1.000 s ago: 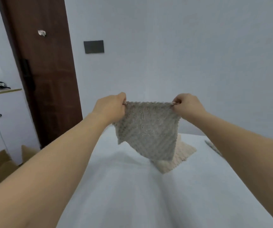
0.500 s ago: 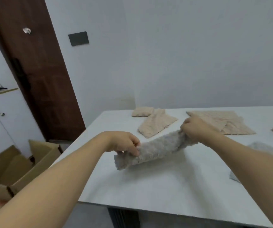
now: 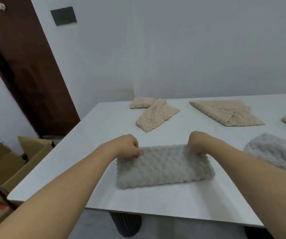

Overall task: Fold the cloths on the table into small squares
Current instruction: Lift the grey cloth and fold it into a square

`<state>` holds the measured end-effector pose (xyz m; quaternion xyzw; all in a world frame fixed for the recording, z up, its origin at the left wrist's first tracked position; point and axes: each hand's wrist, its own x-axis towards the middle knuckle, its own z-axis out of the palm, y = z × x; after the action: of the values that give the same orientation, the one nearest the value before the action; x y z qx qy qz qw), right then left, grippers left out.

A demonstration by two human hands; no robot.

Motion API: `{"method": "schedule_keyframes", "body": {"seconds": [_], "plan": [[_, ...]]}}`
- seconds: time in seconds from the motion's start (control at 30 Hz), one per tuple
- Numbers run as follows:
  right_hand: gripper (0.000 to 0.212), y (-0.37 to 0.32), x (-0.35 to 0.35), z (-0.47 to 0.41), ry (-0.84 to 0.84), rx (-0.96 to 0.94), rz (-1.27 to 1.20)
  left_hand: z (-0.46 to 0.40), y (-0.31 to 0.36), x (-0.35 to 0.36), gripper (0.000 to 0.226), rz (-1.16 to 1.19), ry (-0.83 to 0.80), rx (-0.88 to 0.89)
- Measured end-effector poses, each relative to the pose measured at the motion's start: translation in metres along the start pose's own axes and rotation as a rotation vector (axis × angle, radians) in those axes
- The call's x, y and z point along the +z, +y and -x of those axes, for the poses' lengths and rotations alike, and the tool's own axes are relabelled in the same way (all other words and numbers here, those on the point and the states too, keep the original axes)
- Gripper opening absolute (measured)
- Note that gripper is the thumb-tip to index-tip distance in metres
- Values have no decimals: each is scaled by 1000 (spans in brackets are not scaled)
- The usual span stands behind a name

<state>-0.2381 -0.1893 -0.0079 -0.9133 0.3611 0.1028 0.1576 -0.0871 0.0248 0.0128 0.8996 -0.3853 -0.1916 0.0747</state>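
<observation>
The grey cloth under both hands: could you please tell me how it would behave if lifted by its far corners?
The grey cloth would probably droop rather than hold its shape, since it lies soft and rounded at its edges. Its nubbly pile suggests the left hand and right hand won't slip. It looks light.

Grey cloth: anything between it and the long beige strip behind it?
Nothing; head view shows bare table between the grey cloth and the beige strip.

Both hands (image 3: pixel 127 147) (image 3: pixel 196 144) curled, knuckles up; forearms outstretched
</observation>
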Motion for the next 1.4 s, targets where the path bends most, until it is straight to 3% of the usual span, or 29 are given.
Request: {"method": "schedule_keyframes", "body": {"seconds": [0.07,0.13,0.23,0.37,0.5,0.63,0.83,1.0,1.1,1.2,1.4], "plan": [[14,2,16,-9,166,-36,109,-20,-12,17,24,-168,121,16],[8,11,51,-25,459,-112,175,-34,-26,50,27,-262,263,51],[8,28,90,-42,780,-94,-30,-43,-43,89,21,32,519,84],[5,34,95,-54,884,-82,-102,-52,-53,90,10,160,595,146],[3,33,97,-57,864,-78,-50,-55,-53,91,15,164,629,148],[12,32,93,-56,807,-60,-88,-51,-57,89,15,433,627,179],[16,27,77,-36,635,-101,-446,-54,-59,84,21,553,512,103],[6,27,72,-28,521,-115,-742,-65,-64,62,26,864,309,14],[9,29,70,-30,511,-111,-818,-71,-61,52,22,823,236,-35],[16,32,67,-32,484,-80,-845,-76,-61,55,24,759,306,-56],[19,36,57,-44,442,-108,-826,-65,-49,79,23,642,601,-33]]}}
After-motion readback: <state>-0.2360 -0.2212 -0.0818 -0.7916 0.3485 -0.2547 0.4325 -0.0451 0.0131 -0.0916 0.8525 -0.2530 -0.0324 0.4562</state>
